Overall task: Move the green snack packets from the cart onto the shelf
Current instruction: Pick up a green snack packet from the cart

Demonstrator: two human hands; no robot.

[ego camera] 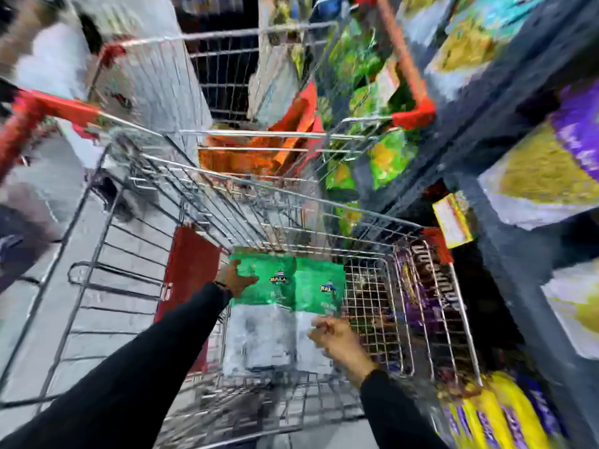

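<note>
Two green and white snack packets lie side by side on the bottom of the wire cart (pixel 107 222). My left hand (pixel 238 278) rests on the left edge of the left green packet (pixel 269 283), thumb over its face. The right green packet (pixel 319 288) lies beside it. My right hand (pixel 337 340) hovers at that packet's white lower end, fingers curled; blur hides whether it grips. The dark shelf (pixel 505 102) stands to the right of the cart.
A second cart (pixel 411 115) ahead holds orange and light-green packets. Purple and yellow packets fill the shelf rows at right and lower right. A yellow price tag (pixel 452 218) hangs on the shelf edge. A red panel (pixel 191 270) lines the cart's left side.
</note>
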